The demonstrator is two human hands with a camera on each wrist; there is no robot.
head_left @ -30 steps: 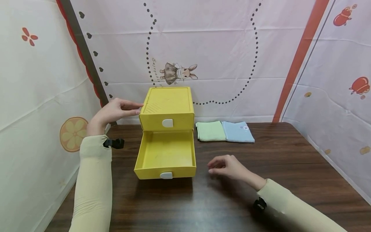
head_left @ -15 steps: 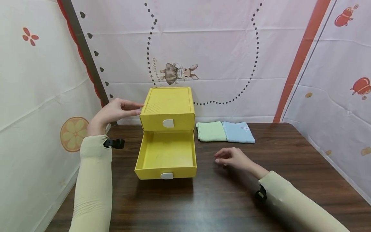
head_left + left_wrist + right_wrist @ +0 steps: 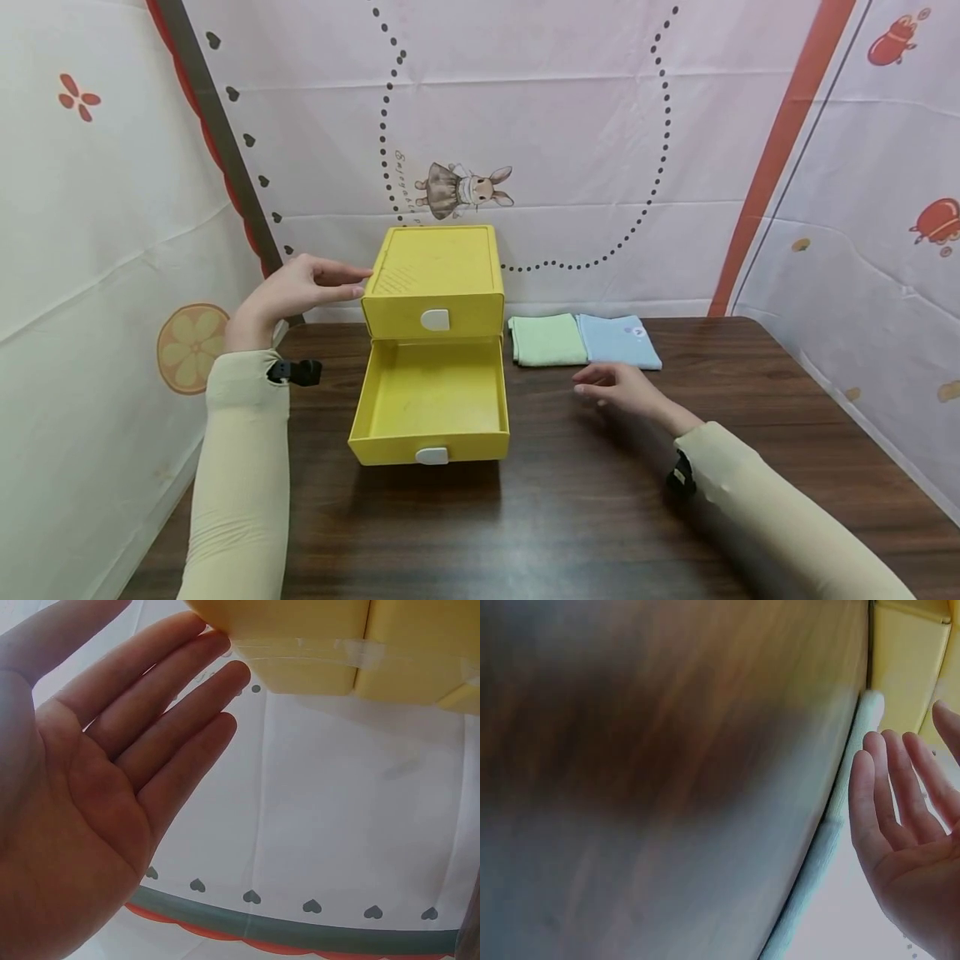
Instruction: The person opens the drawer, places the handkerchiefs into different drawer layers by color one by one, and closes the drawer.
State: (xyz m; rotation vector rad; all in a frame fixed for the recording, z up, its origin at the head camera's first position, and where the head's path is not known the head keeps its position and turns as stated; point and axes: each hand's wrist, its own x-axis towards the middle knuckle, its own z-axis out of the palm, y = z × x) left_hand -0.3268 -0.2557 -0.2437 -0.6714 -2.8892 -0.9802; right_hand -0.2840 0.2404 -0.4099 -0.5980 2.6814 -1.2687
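Observation:
A yellow two-drawer box [image 3: 442, 260] stands left of centre in the head view, its lower drawer [image 3: 435, 392] pulled out with nothing inside and its upper drawer [image 3: 397, 318] closed. My left hand [image 3: 292, 287] touches the upper left side of the box with its fingertips; in the left wrist view its fingers [image 3: 172, 727] are nearly straight. Over the table, just in front of a folded blue cloth [image 3: 611, 340], hovers my right hand [image 3: 626, 389], relaxed and holding nothing. A folded green cloth [image 3: 547, 340] lies against the blue one, on its left.
The dark wooden table [image 3: 570, 517] bears everything. Printed white curtains [image 3: 570, 150] hang behind it and along both sides. Black straps with small devices sit at both wrists.
My right hand has moved away from the open drawer, back and to the right, nearer the blue cloth. My left hand and the box have stayed in place.

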